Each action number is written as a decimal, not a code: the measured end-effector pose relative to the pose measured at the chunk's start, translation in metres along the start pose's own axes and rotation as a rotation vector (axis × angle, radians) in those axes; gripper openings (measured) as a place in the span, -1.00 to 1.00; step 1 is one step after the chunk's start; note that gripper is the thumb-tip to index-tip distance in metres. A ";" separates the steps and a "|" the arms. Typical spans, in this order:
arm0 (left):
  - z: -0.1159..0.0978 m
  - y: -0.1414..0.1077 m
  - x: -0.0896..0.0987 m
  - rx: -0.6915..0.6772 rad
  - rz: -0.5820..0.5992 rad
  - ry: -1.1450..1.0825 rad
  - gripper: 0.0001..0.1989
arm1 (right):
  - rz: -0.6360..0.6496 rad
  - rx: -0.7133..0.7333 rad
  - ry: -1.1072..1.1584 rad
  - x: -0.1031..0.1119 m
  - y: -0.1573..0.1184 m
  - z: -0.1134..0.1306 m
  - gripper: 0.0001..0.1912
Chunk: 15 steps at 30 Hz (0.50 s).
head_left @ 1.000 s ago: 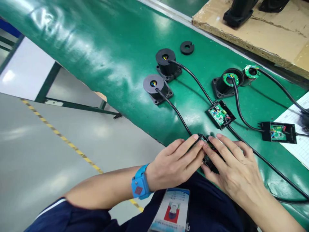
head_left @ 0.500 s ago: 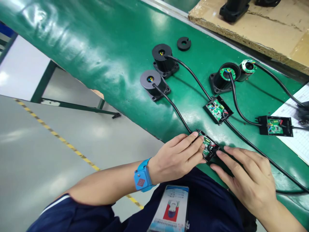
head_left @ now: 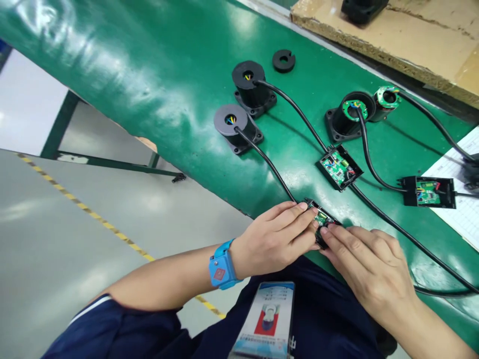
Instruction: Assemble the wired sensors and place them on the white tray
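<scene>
Gripping the small open-topped black plastic box (head_left: 326,213), the fingers (head_left: 295,216) of my left hand (head_left: 265,243) close on its left end, while those of my right hand (head_left: 374,269) close on its right end. The box sits at the near edge of the green worktop (head_left: 179,99), its green circuit board (head_left: 321,218) showing between my hands. A blue wrist strap (head_left: 222,268) circles my left wrist. From the box, a black cable (head_left: 270,164) runs to a grey-topped black cylindrical housing (head_left: 232,122); a black-topped cylindrical housing (head_left: 248,80) stands just behind. Beyond lies a notched black ring (head_left: 283,61). To the right are two more open black boxes with green boards (head_left: 339,168), and farther back, an open black round housing (head_left: 350,117).
</scene>
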<state>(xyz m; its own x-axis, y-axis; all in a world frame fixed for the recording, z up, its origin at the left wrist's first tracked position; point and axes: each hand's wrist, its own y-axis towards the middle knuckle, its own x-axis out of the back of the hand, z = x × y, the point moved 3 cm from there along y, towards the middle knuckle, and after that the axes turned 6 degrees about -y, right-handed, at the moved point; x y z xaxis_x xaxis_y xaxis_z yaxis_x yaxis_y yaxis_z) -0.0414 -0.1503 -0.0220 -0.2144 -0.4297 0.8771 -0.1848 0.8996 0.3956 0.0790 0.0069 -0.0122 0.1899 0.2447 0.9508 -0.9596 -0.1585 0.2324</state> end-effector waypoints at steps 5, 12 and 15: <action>0.003 -0.001 -0.003 -0.008 -0.044 -0.027 -0.73 | -0.104 -0.154 0.063 0.020 -0.026 -0.016 -0.58; 0.002 0.003 0.001 0.015 -0.011 -0.013 -0.71 | -0.025 -0.442 -0.090 0.039 -0.131 -0.033 -0.58; 0.002 0.012 0.002 -0.059 0.056 -0.029 -0.72 | -0.027 -0.525 -0.188 0.040 -0.166 -0.034 -0.62</action>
<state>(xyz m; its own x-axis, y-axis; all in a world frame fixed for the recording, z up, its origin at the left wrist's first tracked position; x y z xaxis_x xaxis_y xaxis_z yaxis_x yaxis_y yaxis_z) -0.0463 -0.1405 -0.0162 -0.2505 -0.3796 0.8906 -0.1150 0.9251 0.3619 0.2385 0.0752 -0.0195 0.2030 0.0598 0.9773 -0.9194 0.3551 0.1693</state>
